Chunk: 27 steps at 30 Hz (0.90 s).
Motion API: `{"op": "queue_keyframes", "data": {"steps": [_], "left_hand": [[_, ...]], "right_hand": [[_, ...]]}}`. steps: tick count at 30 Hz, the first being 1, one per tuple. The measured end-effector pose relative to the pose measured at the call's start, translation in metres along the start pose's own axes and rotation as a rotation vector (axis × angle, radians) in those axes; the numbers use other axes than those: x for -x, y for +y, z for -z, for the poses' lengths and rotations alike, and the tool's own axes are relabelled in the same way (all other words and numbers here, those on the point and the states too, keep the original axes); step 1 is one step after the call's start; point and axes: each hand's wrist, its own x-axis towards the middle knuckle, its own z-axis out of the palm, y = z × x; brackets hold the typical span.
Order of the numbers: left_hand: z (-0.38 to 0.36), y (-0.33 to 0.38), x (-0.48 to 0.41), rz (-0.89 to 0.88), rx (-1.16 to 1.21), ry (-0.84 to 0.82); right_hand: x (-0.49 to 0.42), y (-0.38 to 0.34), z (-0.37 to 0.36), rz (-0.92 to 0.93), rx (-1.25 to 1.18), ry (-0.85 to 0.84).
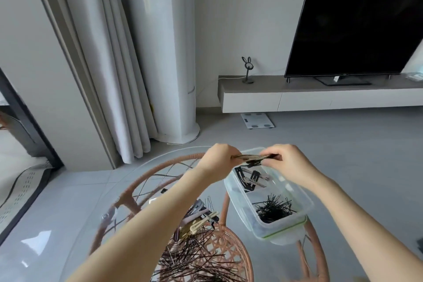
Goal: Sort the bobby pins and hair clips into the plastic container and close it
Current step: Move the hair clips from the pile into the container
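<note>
A clear plastic container (297, 192) with two compartments stands on the round glass table at the right. Its far compartment holds a few hair clips (251, 178); its near one holds a heap of black bobby pins (273, 209). Above the far compartment my left hand (219, 162) and my right hand (288, 162) both pinch a small bunch of hair clips (251, 158) between them. More hair clips (199, 217) and a big pile of loose black bobby pins (194, 258) lie on the table near me, partly hidden by my left forearm.
The glass top (128, 181) rests on a pink rattan frame (128, 197). The container's lid (283, 234), edged in green, seems to lie under it. Beyond the table are grey floor, a scale, a curtain, a white column unit and a low TV cabinet.
</note>
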Motion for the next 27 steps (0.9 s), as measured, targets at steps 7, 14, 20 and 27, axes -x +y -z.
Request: {"op": "queue_keyframes", "data": {"steps": [7, 14, 20, 27], "left_hand": [[-0.029, 0.018, -0.025, -0.002, -0.092, -0.224], [0.010, -0.027, 0.005, 0.047, -0.071, -0.055], [0.031, -0.087, 0.063, 0.252, -0.263, -0.103], [0.012, -0.136, 0.113, 0.405, -0.255, -0.295]], "right_hand": [[0.000, 0.033, -0.014, -0.106, 0.118, -0.028], [0.008, 0.013, -0.017, -0.019, 0.255, 0.082], [0.025, -0.060, -0.031, 0.194, 0.035, -0.032], [0.016, -0.081, -0.095, 0.204, 0.182, -0.480]]}}
